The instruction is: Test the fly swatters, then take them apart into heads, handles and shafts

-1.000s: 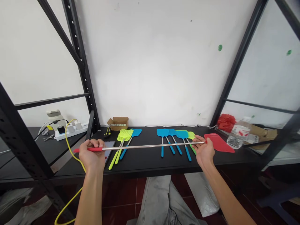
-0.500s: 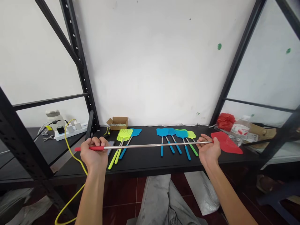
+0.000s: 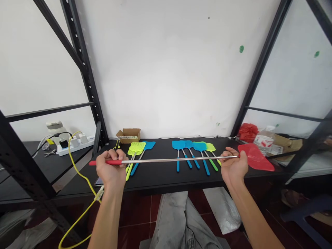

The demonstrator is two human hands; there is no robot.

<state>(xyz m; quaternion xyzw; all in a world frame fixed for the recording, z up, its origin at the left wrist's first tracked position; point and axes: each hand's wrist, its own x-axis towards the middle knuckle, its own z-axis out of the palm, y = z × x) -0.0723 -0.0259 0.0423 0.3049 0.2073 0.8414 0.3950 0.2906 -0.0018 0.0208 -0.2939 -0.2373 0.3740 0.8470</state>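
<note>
A red fly swatter point(image 3: 155, 160) with a long metal rod is held level above the table's front part. My left hand point(image 3: 111, 169) is closed round its red handle. At the other end, my right hand point(image 3: 234, 166) grips the rod just beside the red swatter head. Beyond the rod, yellow-green fly swatters point(image 3: 136, 148) and a blue fly swatter point(image 3: 149, 145) lie on the black table point(image 3: 155, 176) at left. Several more blue fly swatters point(image 3: 178, 145) and green ones lie in a row at right, handles toward me.
A small open cardboard box point(image 3: 128, 136) stands at the back left. Further left are a white power strip point(image 3: 75, 147) and a yellow cable point(image 3: 77, 169). On the right stand a plastic bottle point(image 3: 264, 140) and a red bag point(image 3: 248, 132). Black shelf posts point(image 3: 89, 83) rise on both sides.
Both hands and the red fly swatter have shifted to the right, the left hand more than the right. The camera view has also moved slightly.
</note>
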